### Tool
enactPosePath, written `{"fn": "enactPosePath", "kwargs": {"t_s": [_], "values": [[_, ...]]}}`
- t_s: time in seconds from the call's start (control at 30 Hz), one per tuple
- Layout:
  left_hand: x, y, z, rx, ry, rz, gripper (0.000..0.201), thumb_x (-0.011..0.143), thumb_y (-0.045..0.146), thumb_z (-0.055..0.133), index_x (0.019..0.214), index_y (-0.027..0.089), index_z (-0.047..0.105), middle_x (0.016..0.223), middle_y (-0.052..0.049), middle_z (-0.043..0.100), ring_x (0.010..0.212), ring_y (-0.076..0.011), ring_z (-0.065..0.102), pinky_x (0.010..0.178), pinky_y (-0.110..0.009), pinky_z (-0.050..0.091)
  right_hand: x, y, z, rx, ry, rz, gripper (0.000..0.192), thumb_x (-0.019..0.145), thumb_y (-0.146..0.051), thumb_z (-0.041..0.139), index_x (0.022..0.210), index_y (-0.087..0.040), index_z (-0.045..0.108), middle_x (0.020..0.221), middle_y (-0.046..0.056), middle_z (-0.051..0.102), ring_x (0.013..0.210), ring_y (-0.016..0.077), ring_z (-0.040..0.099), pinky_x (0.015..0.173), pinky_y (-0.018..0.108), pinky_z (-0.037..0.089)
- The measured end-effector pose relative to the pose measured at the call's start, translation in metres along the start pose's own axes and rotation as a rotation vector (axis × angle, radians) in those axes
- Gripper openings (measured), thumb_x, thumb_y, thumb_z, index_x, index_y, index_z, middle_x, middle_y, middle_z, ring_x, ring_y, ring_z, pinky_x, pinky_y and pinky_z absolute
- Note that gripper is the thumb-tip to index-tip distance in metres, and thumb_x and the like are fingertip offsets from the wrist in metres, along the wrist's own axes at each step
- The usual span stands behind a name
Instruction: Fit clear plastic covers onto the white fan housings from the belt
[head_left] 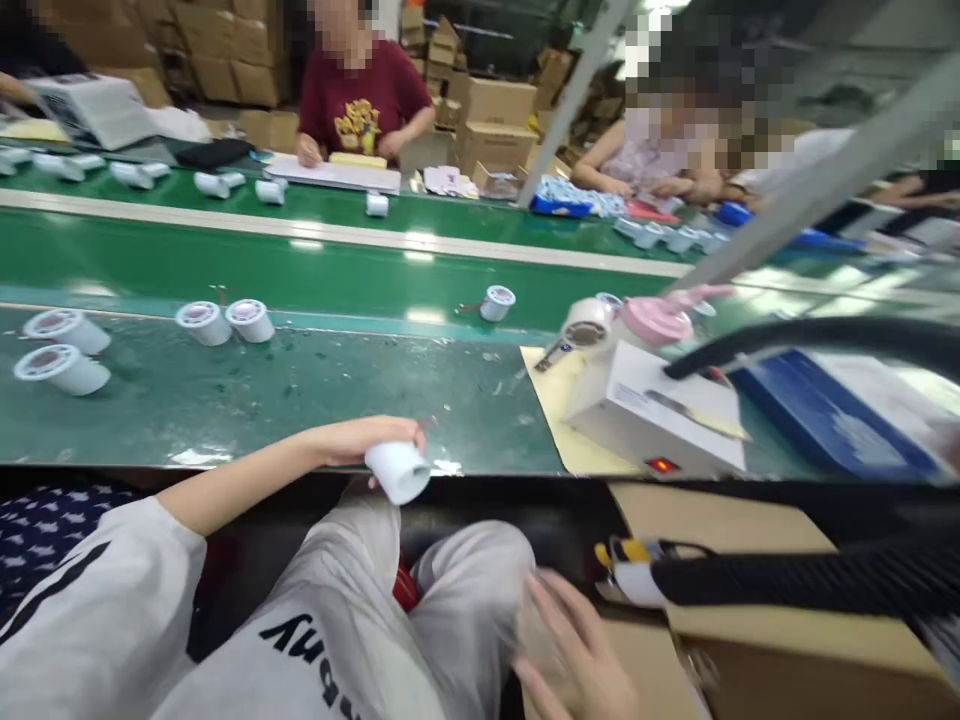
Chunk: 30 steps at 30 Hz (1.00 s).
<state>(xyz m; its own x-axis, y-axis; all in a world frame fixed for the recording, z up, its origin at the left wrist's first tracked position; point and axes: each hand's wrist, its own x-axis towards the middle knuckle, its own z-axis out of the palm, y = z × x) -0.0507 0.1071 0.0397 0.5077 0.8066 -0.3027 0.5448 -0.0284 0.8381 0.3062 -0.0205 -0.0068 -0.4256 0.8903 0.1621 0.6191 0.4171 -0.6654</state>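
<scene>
My left hand [367, 438] is closed around a short white plastic cylindrical housing [399, 472] at the front edge of the bench, above my lap. The housing is tilted, its hollow end facing down and toward me. Thin wires show faintly just beyond the fingers. My right hand [581, 650] is low, beside my right knee and over cardboard. It is smeared by motion, but its thumb and fingers look spread, and I make out nothing held. Similar flanged housings stand on the bench: a pair [225, 322] ahead and another pair [64, 370] at the left.
A single housing [497, 303] sits on the green conveyor belt [337, 265]. To the right are a white box with a lit red switch [660, 466], a pink-lidded cup [658, 320], a blue tray [832, 415] and a black hose [787, 580]. Co-workers sit across the belt.
</scene>
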Motion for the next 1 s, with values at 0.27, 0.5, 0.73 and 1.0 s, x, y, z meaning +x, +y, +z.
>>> {"fn": "enactPosePath", "kwargs": {"t_s": [0.27, 0.5, 0.73, 1.0], "values": [[0.013, 0.029, 0.054, 0.086, -0.302, 0.311, 0.023, 0.092, 0.036, 0.061, 0.092, 0.019, 0.075, 0.094, -0.006, 0.070, 0.090, -0.0201, 0.064, 0.084, -0.029, 0.048, 0.066, -0.051, 0.037, -0.171, 0.068, 0.011, 0.026, 0.082, -0.009, 0.070, 0.103, -0.024, 0.074, 0.132, 0.016, 0.060, 0.115, 0.0366, 0.063, 0.085, 0.051, 0.062], [0.005, 0.007, 0.080, -0.112, 0.109, 0.305, 0.046, 0.073, 0.050, 0.086, 0.108, 0.022, 0.076, 0.104, -0.007, 0.069, 0.097, -0.0235, 0.064, 0.094, -0.037, 0.050, 0.048, -0.050, 0.046, 0.302, 0.233, 0.168, 0.024, 0.096, -0.034, 0.065, 0.075, -0.022, 0.068, 0.112, 0.010, 0.064, 0.102, 0.0257, 0.068, 0.091, 0.041, 0.057], [0.002, -0.011, 0.089, -0.159, -0.057, 0.357, 0.071, 0.058, 0.049, 0.095, 0.122, 0.028, 0.074, 0.140, -0.013, 0.060, 0.128, -0.0336, 0.059, 0.111, -0.050, 0.046, 0.047, -0.052, 0.042, 0.533, 0.348, 0.261, 0.029, 0.092, -0.039, 0.072, 0.069, -0.022, 0.070, 0.093, 0.008, 0.071, 0.094, 0.0270, 0.075, 0.077, 0.036, 0.061], [-0.012, -0.001, 0.088, -0.539, -0.205, 0.119, 0.073, 0.072, 0.035, 0.087, 0.138, 0.021, 0.060, 0.123, -0.012, 0.070, 0.100, -0.0222, 0.069, 0.083, -0.034, 0.057, 0.040, -0.048, 0.041, 0.450, 0.269, 0.089, 0.021, 0.086, -0.045, 0.081, 0.092, -0.026, 0.079, 0.121, 0.011, 0.075, 0.111, 0.0309, 0.073, 0.098, 0.048, 0.061]]}}
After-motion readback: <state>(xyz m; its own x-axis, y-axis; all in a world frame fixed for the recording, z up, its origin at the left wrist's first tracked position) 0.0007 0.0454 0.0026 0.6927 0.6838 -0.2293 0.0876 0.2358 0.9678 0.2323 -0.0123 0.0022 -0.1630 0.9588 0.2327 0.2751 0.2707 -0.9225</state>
